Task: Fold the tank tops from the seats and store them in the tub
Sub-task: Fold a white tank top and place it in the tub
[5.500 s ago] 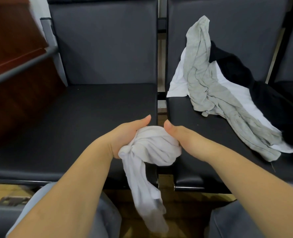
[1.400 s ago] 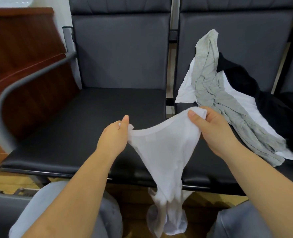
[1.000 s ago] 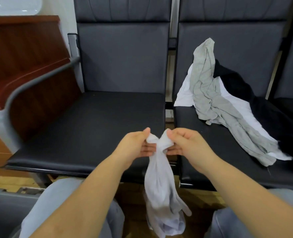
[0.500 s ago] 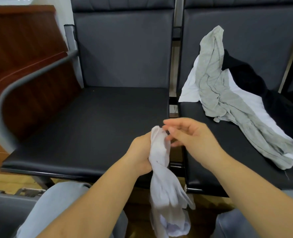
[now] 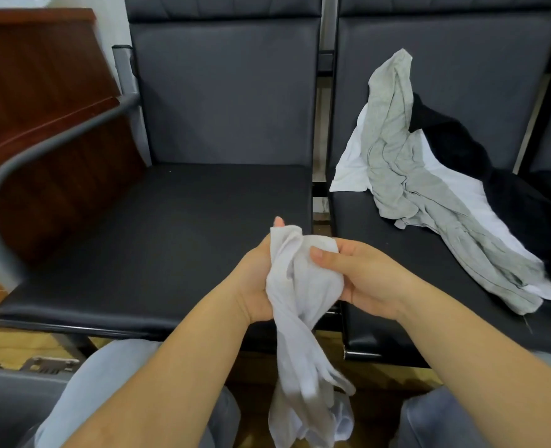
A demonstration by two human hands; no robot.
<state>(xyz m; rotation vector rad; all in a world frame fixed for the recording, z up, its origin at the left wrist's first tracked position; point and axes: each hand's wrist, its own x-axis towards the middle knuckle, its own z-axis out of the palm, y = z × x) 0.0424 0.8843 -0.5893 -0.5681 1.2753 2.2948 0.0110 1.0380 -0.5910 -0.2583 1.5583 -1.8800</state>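
Presently both hands grip one white tank top (image 5: 303, 286), bunched into a rope. Left hand (image 5: 258, 282) clenched round its upper part from the left, one fingertip showing above the cloth; right hand (image 5: 368, 276) grasping the same bunch from the right, thumb pressed on the fabric. Below the grip the rest hangs slack between the knees. Beyond and right of the grip: grey tank top (image 5: 397, 176), white garment (image 5: 348, 169), black garment (image 5: 455, 150), heaped on the right seat (image 5: 381, 253). Left seat (image 5: 170, 237) lies beyond-left.
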